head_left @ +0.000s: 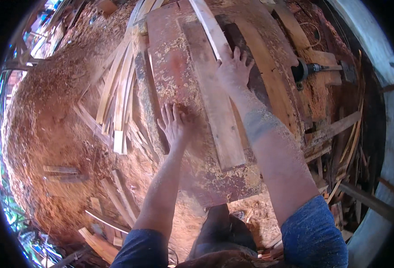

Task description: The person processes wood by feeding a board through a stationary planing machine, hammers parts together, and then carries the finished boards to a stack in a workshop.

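Note:
My left hand [174, 123] lies flat on the reddish, sawdust-strewn worktable [174, 60], fingers stretched forward and nothing in them. Farther ahead, my right hand [235, 71] is spread over the near end of a pale narrow wood strip [209, 26], touching it with its fingers apart. That strip runs away from me toward the far edge. Beneath my right hand and wrist passes a long flat board [214, 100] fixed or laid along the table; which, I cannot tell. Beside it on the right is a dark slot [237, 38], partly covered by the hand.
Thin wood strips [121, 89] lean in a bundle along the table's left side. A sawdust heap [49, 125] spreads leftward, with offcuts [116, 201] nearer me. At the right sit a black power tool [302, 70] and scrap wood [333, 129]. A pale post [375, 44] rises beyond.

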The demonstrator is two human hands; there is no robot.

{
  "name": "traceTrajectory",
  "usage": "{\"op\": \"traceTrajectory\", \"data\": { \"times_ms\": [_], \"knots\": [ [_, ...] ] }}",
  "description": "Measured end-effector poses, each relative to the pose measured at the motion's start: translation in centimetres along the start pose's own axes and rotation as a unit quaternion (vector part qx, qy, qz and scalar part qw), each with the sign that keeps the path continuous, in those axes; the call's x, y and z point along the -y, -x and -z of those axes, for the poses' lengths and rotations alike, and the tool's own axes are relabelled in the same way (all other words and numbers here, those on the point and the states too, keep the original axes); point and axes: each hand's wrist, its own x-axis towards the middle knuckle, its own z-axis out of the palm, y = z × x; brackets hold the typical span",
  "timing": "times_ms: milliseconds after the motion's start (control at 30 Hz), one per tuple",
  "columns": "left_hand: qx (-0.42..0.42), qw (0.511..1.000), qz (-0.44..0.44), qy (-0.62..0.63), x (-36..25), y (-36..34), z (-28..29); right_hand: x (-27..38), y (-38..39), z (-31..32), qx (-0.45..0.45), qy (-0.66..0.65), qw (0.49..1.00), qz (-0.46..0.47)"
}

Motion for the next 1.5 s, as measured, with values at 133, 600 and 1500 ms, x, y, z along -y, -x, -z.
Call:
{"op": "traceTrajectory", "data": {
  "times_ms": [133, 600, 1500],
  "knots": [
    [-0.038, 0.999, -0.016, -0.008, 0.8, 0.0, -0.7, 1.1, -2.3, -0.8, -0.014, -0.013, 1.0, 0.002],
    [0.078, 0.997, 0.002, 0.012, 0.8, -1.5, 1.5, 6.7, -24.1, -7.6, 0.053, 0.11, 0.992, 0.009],
    [0.01, 0.933, 0.091, 0.348, 5.9, 3.4, 3.4, 12.2, -1.3, 37.2, 0.272, 0.174, 0.861, 0.394]
  ]
}}
